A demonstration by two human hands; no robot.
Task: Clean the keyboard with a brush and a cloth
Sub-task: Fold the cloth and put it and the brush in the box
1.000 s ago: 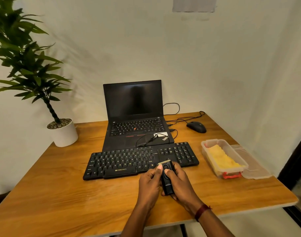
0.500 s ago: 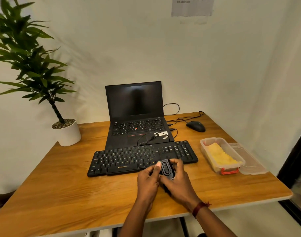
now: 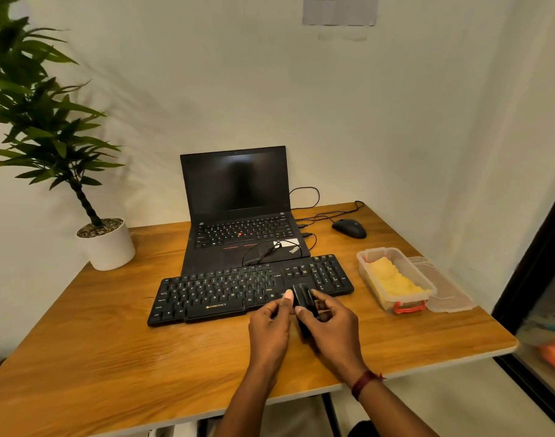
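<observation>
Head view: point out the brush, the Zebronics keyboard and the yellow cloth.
brush [image 3: 303, 296]: head view, upper black body.
Zebronics keyboard [image 3: 219, 288]: head view, letter keys.
yellow cloth [image 3: 393, 279]: head view, middle of the cloth.

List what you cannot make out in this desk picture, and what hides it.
Head view, all items:
- black brush: bristles not visible; left hand and right hand cover its lower body.
- wall notice: cut by the top edge, print too small.
- orange thing at far right: blurred.
- keyboard: some keys behind the hands.
</observation>
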